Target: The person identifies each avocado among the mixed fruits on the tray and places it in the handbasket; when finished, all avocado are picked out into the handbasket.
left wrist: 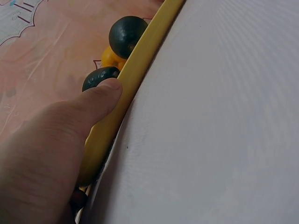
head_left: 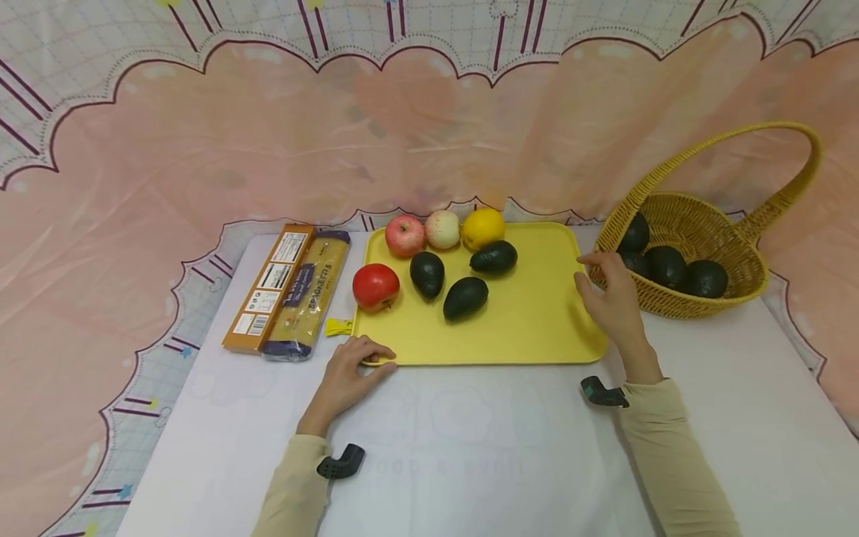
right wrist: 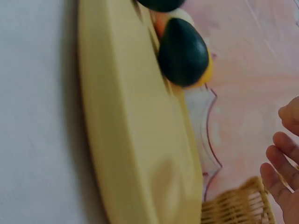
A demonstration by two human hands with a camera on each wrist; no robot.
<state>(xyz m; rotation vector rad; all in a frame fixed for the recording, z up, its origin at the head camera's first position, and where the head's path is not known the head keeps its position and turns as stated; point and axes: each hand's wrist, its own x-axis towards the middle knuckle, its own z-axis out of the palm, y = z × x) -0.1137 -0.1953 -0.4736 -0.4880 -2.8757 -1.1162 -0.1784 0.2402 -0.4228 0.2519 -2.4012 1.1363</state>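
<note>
My left hand point(head_left: 350, 373) is at the near left corner of a yellow tray point(head_left: 537, 328), pinching its rim; the thumb point(left wrist: 100, 100) lies along the rim in the left wrist view. Over the tray's right edge, beside the wicker basket point(head_left: 731, 291), my right hand point(head_left: 612, 298) holds nothing, its thumb and fingers apart. Three avocados lie on the tray: one at left point(head_left: 427, 276), one in front point(head_left: 466, 298) and one further back point(head_left: 493, 257). A red apple point(head_left: 376, 287) sits at the tray's left side. Along its back edge are a pink apple point(head_left: 405, 236), a pale apple point(head_left: 442, 229) and a yellow fruit point(head_left: 484, 228).
Several avocados point(head_left: 666, 266) lie inside the basket, whose tall handle point(head_left: 725, 138) arches over it. Left of the tray are a bag of spaghetti point(head_left: 310, 298) and an orange-brown box point(head_left: 268, 291). A small yellow item point(head_left: 338, 327) touches the tray's left side.
</note>
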